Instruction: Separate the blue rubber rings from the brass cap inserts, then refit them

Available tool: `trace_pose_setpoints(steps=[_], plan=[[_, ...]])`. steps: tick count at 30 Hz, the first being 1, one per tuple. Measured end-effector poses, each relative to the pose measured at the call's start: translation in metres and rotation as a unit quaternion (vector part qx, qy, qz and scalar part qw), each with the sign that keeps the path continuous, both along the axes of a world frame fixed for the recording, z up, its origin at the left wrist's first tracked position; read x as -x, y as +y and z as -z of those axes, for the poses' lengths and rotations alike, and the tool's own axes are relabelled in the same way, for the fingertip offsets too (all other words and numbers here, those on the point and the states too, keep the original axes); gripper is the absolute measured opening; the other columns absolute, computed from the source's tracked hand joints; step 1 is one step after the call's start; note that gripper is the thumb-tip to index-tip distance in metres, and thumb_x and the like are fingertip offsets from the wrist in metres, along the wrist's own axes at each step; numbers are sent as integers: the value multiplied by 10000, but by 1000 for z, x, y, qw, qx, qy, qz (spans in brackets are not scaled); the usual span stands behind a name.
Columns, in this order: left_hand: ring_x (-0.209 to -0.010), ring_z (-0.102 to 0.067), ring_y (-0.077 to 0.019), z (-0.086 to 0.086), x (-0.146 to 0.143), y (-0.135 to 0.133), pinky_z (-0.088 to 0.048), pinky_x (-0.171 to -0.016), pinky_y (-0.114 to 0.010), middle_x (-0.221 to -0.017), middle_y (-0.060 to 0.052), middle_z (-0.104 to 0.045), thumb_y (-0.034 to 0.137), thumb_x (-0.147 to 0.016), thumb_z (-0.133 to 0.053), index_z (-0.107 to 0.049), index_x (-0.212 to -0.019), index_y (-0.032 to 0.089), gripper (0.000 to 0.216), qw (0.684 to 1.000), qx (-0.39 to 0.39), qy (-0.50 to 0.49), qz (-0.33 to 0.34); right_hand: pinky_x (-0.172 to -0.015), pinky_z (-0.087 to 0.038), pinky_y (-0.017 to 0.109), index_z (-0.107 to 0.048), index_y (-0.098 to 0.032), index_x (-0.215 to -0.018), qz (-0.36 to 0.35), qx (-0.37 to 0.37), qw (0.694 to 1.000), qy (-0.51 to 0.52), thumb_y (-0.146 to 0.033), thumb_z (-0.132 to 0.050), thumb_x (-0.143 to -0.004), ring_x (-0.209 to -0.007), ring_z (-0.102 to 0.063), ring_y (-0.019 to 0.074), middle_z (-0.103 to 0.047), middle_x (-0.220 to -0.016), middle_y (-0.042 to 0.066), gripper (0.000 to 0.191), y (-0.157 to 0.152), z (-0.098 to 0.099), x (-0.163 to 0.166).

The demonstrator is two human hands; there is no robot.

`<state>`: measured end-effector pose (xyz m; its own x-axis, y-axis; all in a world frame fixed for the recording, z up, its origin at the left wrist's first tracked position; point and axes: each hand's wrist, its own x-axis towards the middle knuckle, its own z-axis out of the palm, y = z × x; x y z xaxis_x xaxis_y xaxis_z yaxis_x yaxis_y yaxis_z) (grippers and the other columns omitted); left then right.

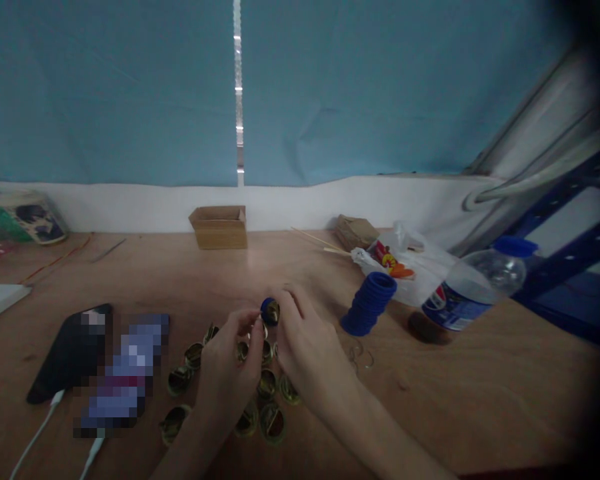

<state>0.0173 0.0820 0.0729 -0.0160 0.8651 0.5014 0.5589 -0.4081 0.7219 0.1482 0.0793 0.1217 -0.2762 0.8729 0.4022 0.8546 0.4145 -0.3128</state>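
Observation:
A small round piece with a blue rim and a brassy inside is raised between my hands over the table. My left hand pinches its left edge with thumb and fingertips. From the other side my right hand has its fingers curled around the right edge; some fingertips are hidden. Beneath and around both hands lie several round brass-coloured metal pieces, partly covered by the hands. To the right of my right hand stands a leaning stack of blue rings, with a few thin metal rings in front of it.
Two phones, one black and one blurred out, lie at left with white cables. An open cardboard box sits near the wall. A plastic bag and a tilted bottle are at right. A power strip lies far left.

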Motion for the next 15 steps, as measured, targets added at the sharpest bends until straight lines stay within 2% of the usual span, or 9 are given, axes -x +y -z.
trace_pose_setpoints(steps=[5,8,12,15], plan=[[-744,-707,-200,-3,1,-1,-531,-639,-299,-848,-42,-715,249,-919,-523,-555,-956,207,64,999,39,-31,17,-734,-581,396,-510,-167,-1105,-13,-56,998,23,-7,-401,-856,-879,-621,229,-594,-1118,122,316,-7,9,0],[-781,-717,-208,-4,0,-1,-550,-659,-314,-886,-59,-719,273,-925,-524,-504,-948,211,70,993,73,-85,38,-762,-583,428,-529,-129,-1111,-31,-83,996,29,-13,-400,-874,-915,-623,255,-605,-1107,151,293,-8,11,0],[-955,-721,-221,-6,-1,-1,-584,-781,-349,-1039,-104,-729,318,-939,-500,-460,-1101,211,198,965,133,-205,92,-762,-585,421,-559,-101,-1110,-81,-117,989,46,-12,-385,-901,-921,-629,263,-628,-1062,161,285,-10,13,0],[-1020,-708,-213,-9,2,-2,-575,-868,-337,-1092,-109,-729,334,-913,-522,-508,-1154,195,278,940,177,-266,119,-838,-572,389,-534,-118,-1165,-139,-130,978,90,4,-399,-902,-992,-619,240,-618,-1104,145,320,-15,16,-1]])
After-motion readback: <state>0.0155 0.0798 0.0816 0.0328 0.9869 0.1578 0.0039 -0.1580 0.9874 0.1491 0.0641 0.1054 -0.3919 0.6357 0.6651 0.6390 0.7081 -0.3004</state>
